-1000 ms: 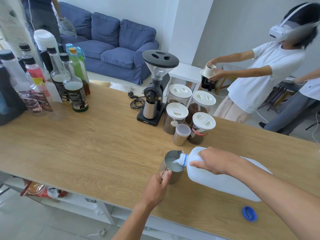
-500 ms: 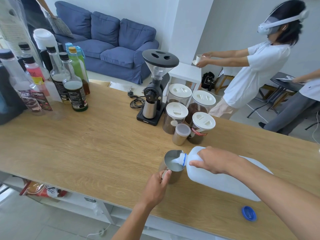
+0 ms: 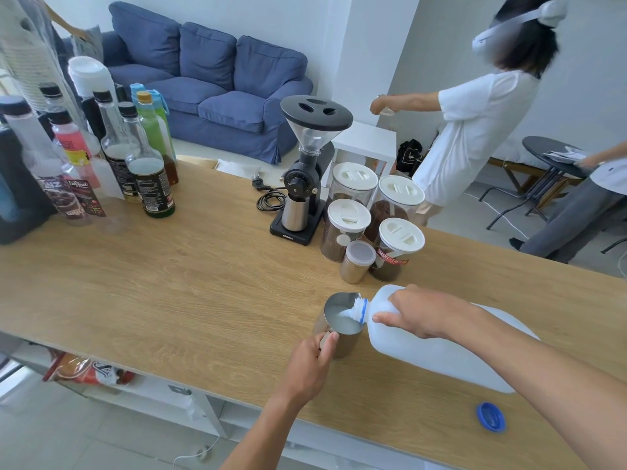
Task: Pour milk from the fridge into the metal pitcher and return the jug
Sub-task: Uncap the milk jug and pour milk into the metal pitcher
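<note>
A metal pitcher [image 3: 339,329] stands on the wooden counter [image 3: 190,286], with white milk inside it. My left hand [image 3: 310,362] grips the pitcher's handle on the near side. A white plastic milk jug [image 3: 431,351] lies tilted on its side to the right, its open mouth over the pitcher's rim, and milk streams from it. My right hand [image 3: 422,312] holds the jug at its handle near the neck. The jug's blue cap [image 3: 491,416] lies on the counter near the front edge, to the right.
Behind the pitcher stand lidded coffee jars [image 3: 395,245], a small metal tin [image 3: 356,262] and a black grinder [image 3: 305,171] with its cord. Several bottles [image 3: 149,174] crowd the counter's far left. A person in a headset [image 3: 475,130] stands beyond the counter.
The pour goes on with both my hands and the jug nearly still. The person behind the counter has turned and reached further left.
</note>
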Demonstrator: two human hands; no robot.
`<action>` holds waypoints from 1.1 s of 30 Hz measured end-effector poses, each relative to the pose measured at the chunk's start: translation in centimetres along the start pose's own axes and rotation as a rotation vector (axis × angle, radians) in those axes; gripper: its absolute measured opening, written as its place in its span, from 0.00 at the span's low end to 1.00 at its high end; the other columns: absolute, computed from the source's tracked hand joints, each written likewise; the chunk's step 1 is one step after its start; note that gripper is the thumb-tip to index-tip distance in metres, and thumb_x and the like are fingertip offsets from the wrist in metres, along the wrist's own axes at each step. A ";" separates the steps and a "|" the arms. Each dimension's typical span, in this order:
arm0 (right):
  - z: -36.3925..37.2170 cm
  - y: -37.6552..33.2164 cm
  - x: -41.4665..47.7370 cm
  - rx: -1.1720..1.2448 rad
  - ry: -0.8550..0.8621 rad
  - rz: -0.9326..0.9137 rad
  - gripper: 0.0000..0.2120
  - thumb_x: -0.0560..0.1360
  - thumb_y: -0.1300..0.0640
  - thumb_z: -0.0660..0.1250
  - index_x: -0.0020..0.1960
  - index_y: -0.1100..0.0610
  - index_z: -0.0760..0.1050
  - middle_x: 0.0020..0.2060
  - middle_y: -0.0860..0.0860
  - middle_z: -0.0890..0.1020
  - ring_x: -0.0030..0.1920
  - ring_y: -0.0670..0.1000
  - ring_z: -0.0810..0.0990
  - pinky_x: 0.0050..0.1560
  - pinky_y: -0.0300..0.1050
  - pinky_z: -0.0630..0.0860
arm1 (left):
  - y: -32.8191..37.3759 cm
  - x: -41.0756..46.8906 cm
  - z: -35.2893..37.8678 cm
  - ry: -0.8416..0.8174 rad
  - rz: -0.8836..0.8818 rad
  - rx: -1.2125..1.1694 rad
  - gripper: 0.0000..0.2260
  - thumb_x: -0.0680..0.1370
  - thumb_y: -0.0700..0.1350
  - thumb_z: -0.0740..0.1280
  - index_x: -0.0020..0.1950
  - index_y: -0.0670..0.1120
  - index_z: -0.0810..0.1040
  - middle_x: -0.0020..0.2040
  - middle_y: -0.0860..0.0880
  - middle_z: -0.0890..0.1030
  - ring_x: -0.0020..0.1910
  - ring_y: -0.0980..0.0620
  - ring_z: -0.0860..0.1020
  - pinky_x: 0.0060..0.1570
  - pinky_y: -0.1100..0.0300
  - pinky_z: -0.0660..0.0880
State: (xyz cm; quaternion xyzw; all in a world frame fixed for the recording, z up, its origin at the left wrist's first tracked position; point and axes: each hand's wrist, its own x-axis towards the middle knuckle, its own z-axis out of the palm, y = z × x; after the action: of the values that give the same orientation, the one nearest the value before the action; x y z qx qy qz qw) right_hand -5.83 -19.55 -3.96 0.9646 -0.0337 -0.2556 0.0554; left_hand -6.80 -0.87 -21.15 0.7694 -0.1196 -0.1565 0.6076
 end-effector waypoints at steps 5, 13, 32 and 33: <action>-0.1 0.0 -0.1 -0.011 -0.008 0.006 0.30 0.79 0.36 0.53 0.51 0.63 0.75 0.42 0.55 0.76 0.33 0.52 0.70 0.31 0.45 0.61 | -0.1 -0.1 0.0 0.000 0.001 -0.005 0.21 0.83 0.54 0.58 0.33 0.51 0.55 0.29 0.56 0.57 0.30 0.54 0.56 0.33 0.54 0.55; 0.0 0.0 0.0 -0.012 -0.007 0.007 0.28 0.78 0.35 0.54 0.51 0.60 0.76 0.46 0.56 0.79 0.37 0.53 0.73 0.34 0.47 0.65 | 0.0 0.0 0.0 0.001 0.000 0.006 0.21 0.83 0.54 0.58 0.33 0.51 0.55 0.29 0.56 0.57 0.31 0.53 0.56 0.33 0.55 0.56; -0.4 -0.2 -0.3 -0.004 -0.017 0.013 0.24 0.79 0.36 0.54 0.40 0.56 0.69 0.38 0.52 0.73 0.30 0.48 0.68 0.30 0.44 0.61 | 0.2 -0.1 0.0 -0.001 0.007 -0.007 0.22 0.83 0.53 0.58 0.32 0.52 0.55 0.28 0.56 0.57 0.29 0.54 0.55 0.33 0.52 0.55; -0.4 -0.2 -0.3 -0.006 -0.013 0.012 0.24 0.79 0.36 0.54 0.41 0.56 0.70 0.37 0.52 0.73 0.30 0.49 0.68 0.30 0.45 0.62 | 0.2 -0.1 0.0 -0.001 0.007 -0.007 0.22 0.83 0.53 0.58 0.32 0.52 0.55 0.28 0.56 0.57 0.29 0.53 0.55 0.33 0.52 0.55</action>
State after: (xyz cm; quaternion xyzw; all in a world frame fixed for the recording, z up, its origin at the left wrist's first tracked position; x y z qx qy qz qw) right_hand -5.86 -19.29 -3.55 0.9625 -0.0390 -0.2617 0.0597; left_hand -6.88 -0.87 -20.98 0.7669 -0.1220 -0.1553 0.6106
